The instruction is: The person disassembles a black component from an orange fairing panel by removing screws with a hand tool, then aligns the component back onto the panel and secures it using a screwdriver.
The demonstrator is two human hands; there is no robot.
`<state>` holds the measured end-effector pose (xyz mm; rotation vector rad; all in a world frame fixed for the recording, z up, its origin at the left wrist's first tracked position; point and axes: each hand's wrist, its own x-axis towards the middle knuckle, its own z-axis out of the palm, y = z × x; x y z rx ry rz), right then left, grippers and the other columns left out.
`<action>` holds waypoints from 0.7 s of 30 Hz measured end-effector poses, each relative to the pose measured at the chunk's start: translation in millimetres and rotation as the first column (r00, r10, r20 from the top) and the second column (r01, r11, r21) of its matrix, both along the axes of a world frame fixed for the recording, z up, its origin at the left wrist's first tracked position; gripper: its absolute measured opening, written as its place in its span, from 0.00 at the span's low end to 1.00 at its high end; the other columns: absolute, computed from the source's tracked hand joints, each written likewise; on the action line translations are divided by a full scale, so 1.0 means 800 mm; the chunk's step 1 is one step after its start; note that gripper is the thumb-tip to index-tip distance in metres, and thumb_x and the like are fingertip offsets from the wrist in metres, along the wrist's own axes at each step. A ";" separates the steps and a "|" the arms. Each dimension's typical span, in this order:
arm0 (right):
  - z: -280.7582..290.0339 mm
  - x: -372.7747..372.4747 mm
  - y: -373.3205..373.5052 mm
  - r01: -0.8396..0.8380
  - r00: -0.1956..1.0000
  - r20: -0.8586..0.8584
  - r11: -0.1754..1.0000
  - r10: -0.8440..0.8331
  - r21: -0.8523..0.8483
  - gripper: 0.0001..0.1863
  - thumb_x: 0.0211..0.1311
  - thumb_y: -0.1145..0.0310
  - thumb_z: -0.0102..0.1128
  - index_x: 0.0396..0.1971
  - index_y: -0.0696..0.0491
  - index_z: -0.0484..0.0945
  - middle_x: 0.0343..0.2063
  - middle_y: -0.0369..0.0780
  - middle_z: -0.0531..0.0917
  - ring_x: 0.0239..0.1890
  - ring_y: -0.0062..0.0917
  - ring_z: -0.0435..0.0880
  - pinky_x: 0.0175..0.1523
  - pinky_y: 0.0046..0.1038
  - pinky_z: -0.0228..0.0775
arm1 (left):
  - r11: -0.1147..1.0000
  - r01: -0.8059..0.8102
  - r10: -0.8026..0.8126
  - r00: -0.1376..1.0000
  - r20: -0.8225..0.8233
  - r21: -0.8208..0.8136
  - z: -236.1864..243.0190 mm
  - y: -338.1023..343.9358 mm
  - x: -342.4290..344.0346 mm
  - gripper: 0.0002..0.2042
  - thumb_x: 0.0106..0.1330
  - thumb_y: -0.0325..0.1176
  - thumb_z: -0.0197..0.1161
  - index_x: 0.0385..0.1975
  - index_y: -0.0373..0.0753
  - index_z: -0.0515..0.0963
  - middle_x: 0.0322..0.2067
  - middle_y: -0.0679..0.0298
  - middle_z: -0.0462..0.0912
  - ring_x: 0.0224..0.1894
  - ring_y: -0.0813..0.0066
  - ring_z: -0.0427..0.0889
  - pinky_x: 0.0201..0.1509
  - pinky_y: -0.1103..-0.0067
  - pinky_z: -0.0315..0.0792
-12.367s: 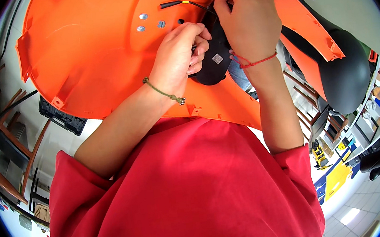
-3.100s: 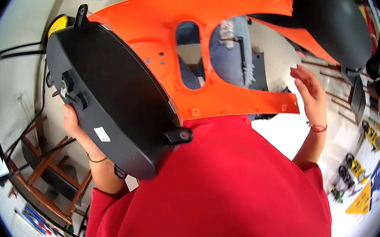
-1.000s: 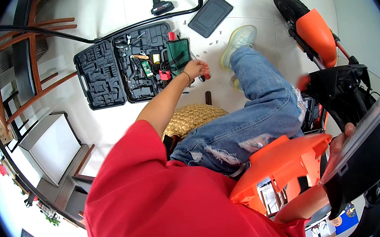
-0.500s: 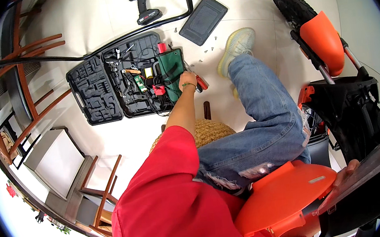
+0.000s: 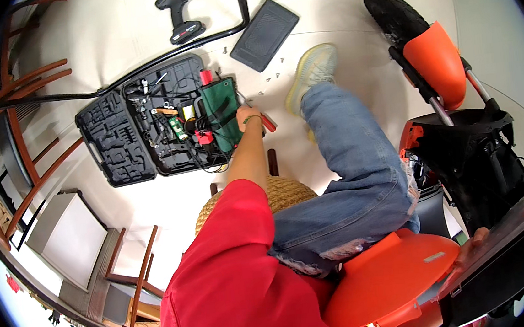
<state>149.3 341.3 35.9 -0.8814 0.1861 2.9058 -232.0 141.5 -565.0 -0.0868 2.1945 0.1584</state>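
Note:
My left hand (image 5: 248, 115) reaches down to the right edge of an open black tool case (image 5: 139, 134). Its fingers are closed round a red-handled tool (image 5: 269, 124), whose kind is partly hidden by the hand. Beside the hand, a dark green pouch (image 5: 222, 114) lies over the case. A curved orange panel (image 5: 399, 276) rests by my lap, with my right forearm running under it. My right hand (image 5: 473, 245) shows only curled fingers between that panel and the edge of a clear plastic panel (image 5: 502, 232); what they grip is hidden.
A cordless drill (image 5: 181, 13), a black rectangular tray (image 5: 264, 35) and several screws (image 5: 268, 79) lie on the floor. A black bent tube (image 5: 158, 63) crosses behind the case. On the right stands a partly dismantled vehicle with a wheel (image 5: 396, 15) and orange mudguard (image 5: 435, 65). Wooden chairs (image 5: 138, 282) stand left.
The view has shifted, so the case and floor things appear further left. My left hand stays beside the pouch, with the red handle slightly further out from it. My right hand looks unchanged.

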 end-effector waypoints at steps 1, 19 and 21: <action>-0.002 0.043 0.003 -0.050 0.997 0.040 0.981 0.059 -0.190 0.23 0.70 0.73 0.42 0.62 0.64 0.64 0.64 0.63 0.61 0.69 0.58 0.55 0.70 0.63 0.38 | 0.997 0.039 -0.039 0.999 0.002 0.073 -0.012 -0.005 -0.007 0.17 0.57 0.42 0.62 0.39 0.36 0.84 0.41 0.53 0.85 0.45 0.57 0.84 0.48 0.67 0.77; -0.004 -0.038 -0.183 0.138 0.594 0.233 0.382 -0.770 0.914 0.39 0.59 0.48 0.55 0.61 0.63 0.63 0.61 0.53 0.69 0.62 0.45 0.71 0.65 0.43 0.63 | 0.741 -0.293 -0.081 0.854 0.514 0.604 0.283 -0.012 -0.091 0.12 0.66 0.42 0.61 0.28 0.40 0.79 0.23 0.72 0.73 0.26 0.82 0.68 0.32 0.82 0.64; 0.019 -0.062 -0.203 0.235 0.609 0.170 0.381 -0.775 0.894 0.38 0.58 0.47 0.56 0.60 0.61 0.64 0.60 0.52 0.71 0.60 0.44 0.72 0.65 0.43 0.64 | 0.672 -0.112 -0.244 0.900 0.362 0.732 0.303 -0.005 -0.094 0.14 0.67 0.44 0.61 0.23 0.43 0.76 0.23 0.74 0.72 0.25 0.84 0.66 0.31 0.83 0.61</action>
